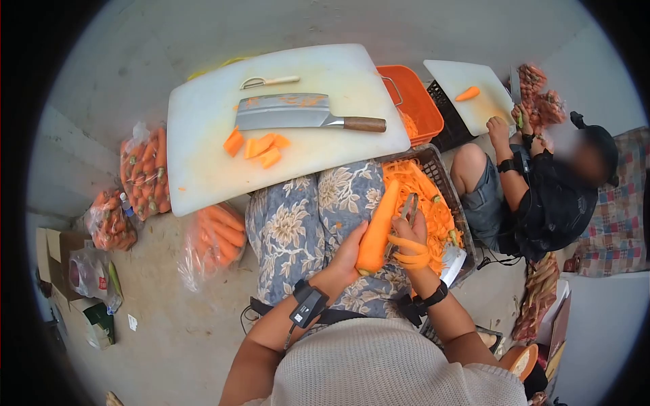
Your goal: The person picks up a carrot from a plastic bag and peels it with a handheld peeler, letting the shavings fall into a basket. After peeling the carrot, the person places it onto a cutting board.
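My left hand (348, 254) is closed around the thick lower end of a large peeled-looking carrot (378, 233), its narrow end pointing away from me. My right hand (415, 233) grips a metal peeler (409, 205) close beside the carrot. Long orange strips of peel (410, 256) hang looped over the right hand and wrist. Under and beyond that hand, a dark crate (443, 168) holds a heap of carrot peelings (421, 186). A white cutting board (325, 152) past my knees carries a cleaver (284, 116), a second peeler (269, 82) and several carrot pieces (267, 147).
Behind the crate stands an orange bin (423, 98). Bags of carrots (145, 172) sit on the floor at left, with another bag (215, 237) near my knee. At right, a seated person (552, 193) works by a smaller white board (467, 111) bearing a carrot (467, 93).
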A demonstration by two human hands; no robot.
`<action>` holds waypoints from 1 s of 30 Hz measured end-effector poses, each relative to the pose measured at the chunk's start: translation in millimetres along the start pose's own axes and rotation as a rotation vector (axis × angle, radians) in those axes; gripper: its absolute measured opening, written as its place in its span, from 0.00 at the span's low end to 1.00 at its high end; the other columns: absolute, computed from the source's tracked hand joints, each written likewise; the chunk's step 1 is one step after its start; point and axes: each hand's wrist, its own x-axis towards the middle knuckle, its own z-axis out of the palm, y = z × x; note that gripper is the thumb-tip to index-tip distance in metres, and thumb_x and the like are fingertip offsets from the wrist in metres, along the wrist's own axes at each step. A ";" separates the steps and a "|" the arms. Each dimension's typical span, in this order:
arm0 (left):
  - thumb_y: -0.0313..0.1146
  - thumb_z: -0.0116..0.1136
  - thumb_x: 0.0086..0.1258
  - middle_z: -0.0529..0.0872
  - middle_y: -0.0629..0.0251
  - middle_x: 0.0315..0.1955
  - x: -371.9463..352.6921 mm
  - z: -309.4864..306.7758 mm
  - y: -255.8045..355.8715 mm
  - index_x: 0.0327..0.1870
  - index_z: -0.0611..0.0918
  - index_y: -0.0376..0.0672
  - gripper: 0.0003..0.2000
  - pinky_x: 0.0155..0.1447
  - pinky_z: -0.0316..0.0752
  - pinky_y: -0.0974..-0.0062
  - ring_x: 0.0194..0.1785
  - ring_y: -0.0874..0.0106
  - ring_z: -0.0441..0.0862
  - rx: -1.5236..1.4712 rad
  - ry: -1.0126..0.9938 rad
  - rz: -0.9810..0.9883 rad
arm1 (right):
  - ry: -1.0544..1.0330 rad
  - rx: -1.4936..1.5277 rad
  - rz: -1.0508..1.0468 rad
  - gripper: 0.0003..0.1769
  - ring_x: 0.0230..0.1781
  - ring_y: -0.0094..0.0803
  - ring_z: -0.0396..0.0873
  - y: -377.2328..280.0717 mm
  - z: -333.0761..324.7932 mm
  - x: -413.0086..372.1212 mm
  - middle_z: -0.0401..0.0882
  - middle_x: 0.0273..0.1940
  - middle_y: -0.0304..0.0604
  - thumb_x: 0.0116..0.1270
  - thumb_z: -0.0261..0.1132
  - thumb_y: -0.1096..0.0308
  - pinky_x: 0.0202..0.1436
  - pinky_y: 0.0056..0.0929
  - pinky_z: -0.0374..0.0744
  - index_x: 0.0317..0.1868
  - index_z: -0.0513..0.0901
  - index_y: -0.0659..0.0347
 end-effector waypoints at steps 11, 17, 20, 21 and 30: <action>0.43 0.36 0.75 0.76 0.60 0.49 7.0 7.4 3.5 0.55 0.69 0.38 0.19 0.53 0.73 0.75 0.51 0.72 0.76 0.133 0.022 0.148 | -0.058 -0.547 -0.422 0.19 0.54 0.47 0.61 -10.8 31.3 -0.8 0.62 0.50 0.56 0.53 0.62 0.71 0.57 0.38 0.62 0.43 0.67 0.71; 0.46 0.35 0.75 0.78 0.59 0.47 13.4 2.4 2.4 0.54 0.70 0.37 0.21 0.51 0.74 0.75 0.48 0.71 0.78 0.160 0.065 0.173 | -0.002 -0.449 -0.361 0.15 0.50 0.44 0.62 -6.0 34.2 8.0 0.63 0.48 0.53 0.55 0.61 0.71 0.54 0.36 0.63 0.40 0.68 0.69; 0.49 0.34 0.74 0.80 0.58 0.42 11.6 -2.5 1.7 0.53 0.70 0.36 0.23 0.45 0.77 0.74 0.41 0.69 0.81 0.185 0.055 0.140 | 0.042 -0.509 -0.352 0.14 0.46 0.43 0.63 -9.3 33.1 27.0 0.65 0.43 0.53 0.55 0.60 0.70 0.51 0.38 0.64 0.38 0.69 0.69; 0.50 0.34 0.74 0.81 0.56 0.39 9.9 -2.6 3.0 0.53 0.70 0.36 0.24 0.41 0.78 0.74 0.37 0.68 0.82 0.214 0.031 0.098 | 0.040 -0.511 -0.349 0.14 0.46 0.43 0.63 -9.6 31.5 38.4 0.65 0.43 0.53 0.55 0.60 0.70 0.51 0.38 0.64 0.38 0.69 0.69; 0.52 0.41 0.71 0.81 0.53 0.32 4.9 10.9 11.8 0.49 0.72 0.35 0.24 0.34 0.78 0.75 0.30 0.66 0.82 0.196 0.084 0.052 | 0.198 -0.662 -0.582 0.10 0.20 0.27 0.66 34.2 25.6 100.7 0.66 0.22 0.39 0.56 0.59 0.67 0.23 0.29 0.66 0.24 0.70 0.64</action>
